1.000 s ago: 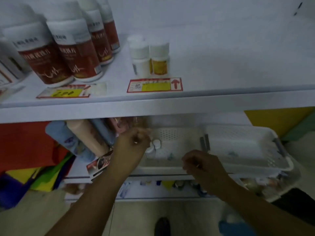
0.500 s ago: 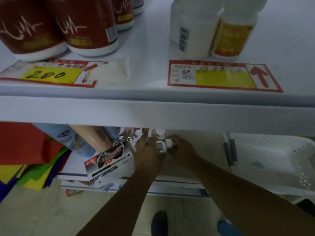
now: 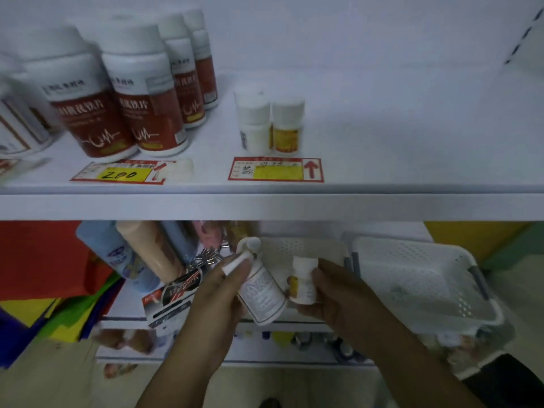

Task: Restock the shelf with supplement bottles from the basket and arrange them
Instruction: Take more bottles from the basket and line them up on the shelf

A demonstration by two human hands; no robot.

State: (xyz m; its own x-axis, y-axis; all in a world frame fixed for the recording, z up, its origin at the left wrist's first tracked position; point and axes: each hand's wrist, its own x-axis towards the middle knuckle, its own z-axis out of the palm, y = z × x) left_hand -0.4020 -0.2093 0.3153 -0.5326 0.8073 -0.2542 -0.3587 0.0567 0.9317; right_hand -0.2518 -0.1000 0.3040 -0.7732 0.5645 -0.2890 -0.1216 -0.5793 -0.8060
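Midway: left hand [image 3: 217, 293] grasps a white bottle [image 3: 262, 293], right hand [image 3: 338, 293] grasps a smaller bottle [image 3: 304, 281]; few bottles on shelf [image 3: 412, 128], basket [image 3: 306, 254] seemingly empty.

Shelf [image 3: 382, 206]: smooth matt white, painted look. Baskets [image 3: 418, 278]: white perforated plastic, matt. Small bottles [image 3: 260, 293] in hands: smooth white plastic, paper labels. Large bottles [image 3: 147, 113] on shelf: glossy red labels, white plastic caps. Price tags [image 3: 275, 169]: flat printed paper, red-bordered.
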